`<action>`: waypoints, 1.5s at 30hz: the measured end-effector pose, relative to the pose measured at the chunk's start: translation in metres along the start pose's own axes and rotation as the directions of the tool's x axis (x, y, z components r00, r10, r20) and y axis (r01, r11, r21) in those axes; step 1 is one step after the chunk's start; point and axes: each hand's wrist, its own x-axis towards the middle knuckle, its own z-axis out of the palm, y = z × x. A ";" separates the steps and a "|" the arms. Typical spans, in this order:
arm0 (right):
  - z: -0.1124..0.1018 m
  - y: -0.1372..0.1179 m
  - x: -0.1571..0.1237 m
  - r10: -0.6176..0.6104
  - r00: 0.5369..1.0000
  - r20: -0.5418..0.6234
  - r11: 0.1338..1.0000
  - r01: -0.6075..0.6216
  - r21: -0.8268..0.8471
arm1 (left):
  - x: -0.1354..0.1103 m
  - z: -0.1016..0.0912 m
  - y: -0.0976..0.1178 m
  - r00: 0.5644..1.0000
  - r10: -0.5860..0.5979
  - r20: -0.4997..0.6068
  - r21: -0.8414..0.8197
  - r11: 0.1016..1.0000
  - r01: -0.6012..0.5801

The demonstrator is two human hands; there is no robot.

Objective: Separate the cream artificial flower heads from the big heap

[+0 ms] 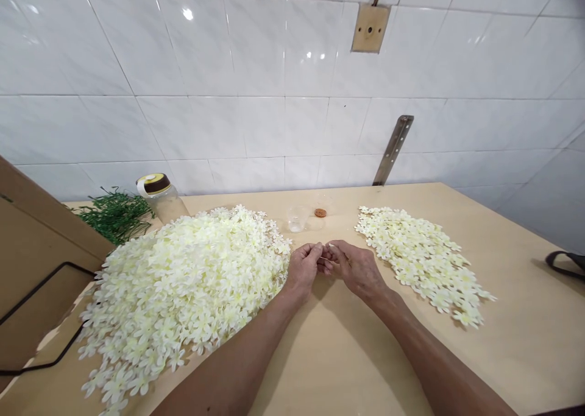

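Observation:
My left hand (305, 268) and my right hand (354, 265) meet above the middle of the table, fingertips pinched close together. Whatever lies between the fingers is too small and too hidden to name. Left of my hands spreads a large heap of white and pale yellow artificial flowers (192, 276). A smaller, flatter spread of the same kind of flowers (423, 257) lies to the right. Just beyond my fingers stand a small clear plastic cup (297, 219) and a round brown disc (320, 212).
Behind the large heap are a clear jar with a brown and yellow lid (161, 197) and green artificial stems (116, 214). A cardboard box (50, 245) borders the left side. A metal bracket (393, 151) rises at the tiled wall; a black strap (565, 262) lies far right.

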 end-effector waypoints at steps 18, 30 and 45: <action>0.007 0.010 -0.001 -0.029 0.990 0.135 0.994 0.014 0.108 | 0.002 -0.003 -0.005 0.997 0.033 0.065 0.095 0.995 -0.039; 0.003 0.002 -0.002 -0.176 0.968 -0.181 0.983 0.182 0.017 | 0.001 0.002 -0.002 0.995 0.056 -0.085 0.109 0.993 -0.046; 0.005 0.004 -0.001 0.197 0.978 -0.076 0.946 -0.169 0.275 | 0.001 0.001 -0.002 0.999 0.038 -0.032 0.127 0.991 -0.034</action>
